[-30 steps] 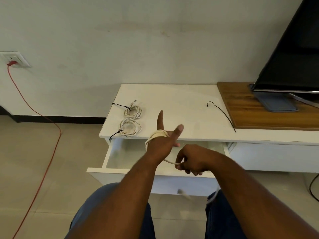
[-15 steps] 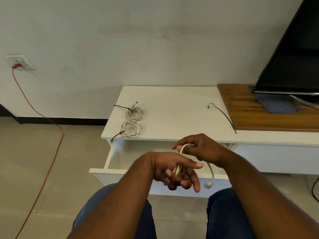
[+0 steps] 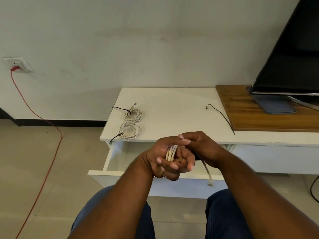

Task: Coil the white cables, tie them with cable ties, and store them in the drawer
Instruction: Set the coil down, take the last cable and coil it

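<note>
Both hands [image 3: 183, 152] have now met, clutching the coiled white cable [image 3: 170, 152].

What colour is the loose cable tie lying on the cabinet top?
Black; the loose cable tie shows clearly in the head view against the white cabinet top.

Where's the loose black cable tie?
In the head view, the loose black cable tie lies on the white cabinet top, right of the two tied coils, beside the wooden board.
</note>
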